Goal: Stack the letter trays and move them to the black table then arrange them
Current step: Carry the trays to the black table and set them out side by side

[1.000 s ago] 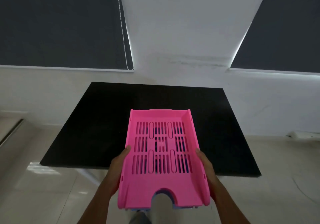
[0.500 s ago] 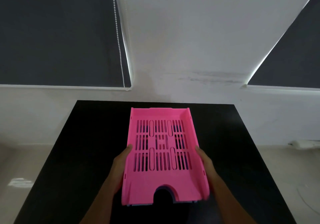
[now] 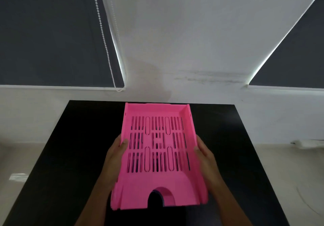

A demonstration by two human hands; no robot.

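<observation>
- Since a second ago the pink tray (image 3: 158, 155) has come forward from the near edge of the black bench (image 3: 73, 155) to lie over its middle, its far wall close to the bench's back edge.
- Both hands clamp the tray's long side walls: the left hand (image 3: 115, 153) with thumb hooked over the left rim, the right hand (image 3: 204, 153) likewise on the right rim. Each grip sits about midway along the tray.
- A dark edge shows under the tray's front notch, so at least one more tray seems stacked below; how many, I cannot tell.
- Whether the stack touches the bench yet is unclear.
- To finish well, I judge: lower it level, both sides together, so the lower trays do not slip out.
- Release only once the base rests flat, square to the bench's back edge.
</observation>
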